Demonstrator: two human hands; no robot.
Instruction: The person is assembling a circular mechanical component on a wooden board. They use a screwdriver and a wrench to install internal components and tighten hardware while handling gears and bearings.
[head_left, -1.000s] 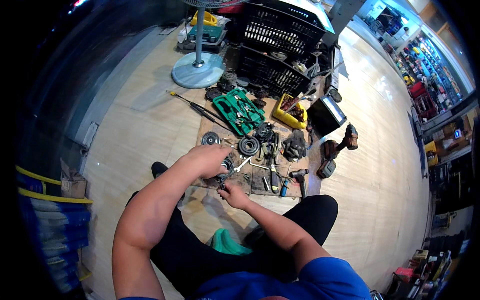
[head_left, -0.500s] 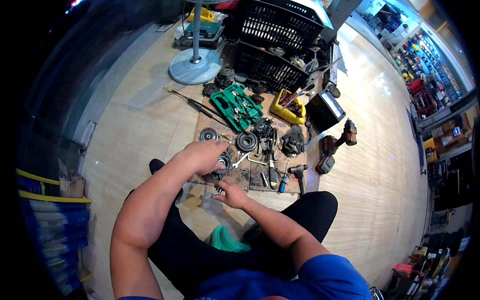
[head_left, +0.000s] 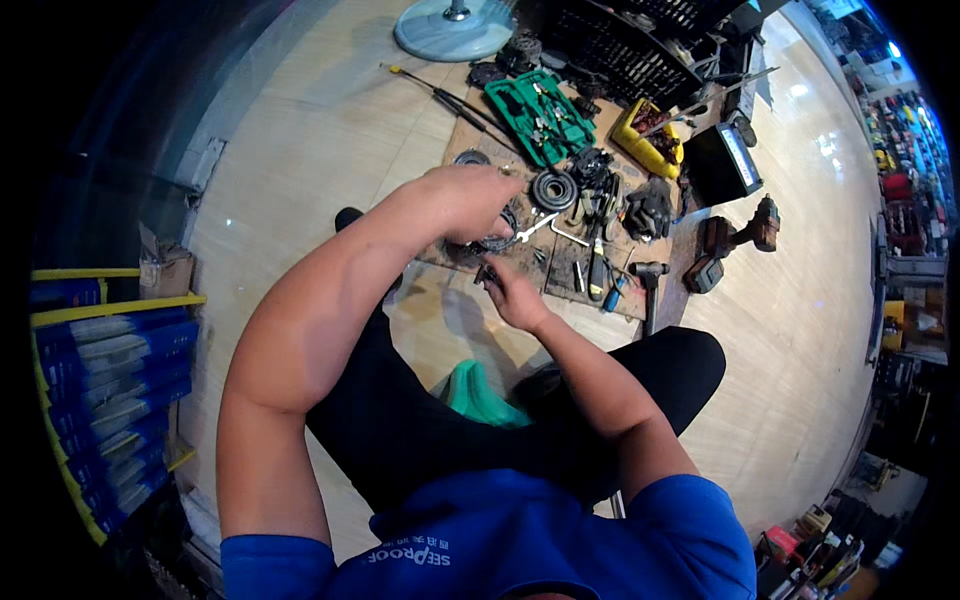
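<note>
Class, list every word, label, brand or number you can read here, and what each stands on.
Shirt: white lettering on the front; I won't copy out its wording.
Black box: any print on its pale strip is too small to read.
Blue packs: markings too blurred to read.

Round pole base [head_left: 450, 38] near black crate [head_left: 622, 50]

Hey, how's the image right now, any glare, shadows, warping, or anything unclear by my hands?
Head view: white glare spots the pale, glossy tiled floor at upper right; head view: soft shadow between your black-trousered legs; head view: black corners, with the fisheye bowing the yellow-framed rack at left; head view: the small, dark piece at your bare right hand is too unclear to identify.
</note>
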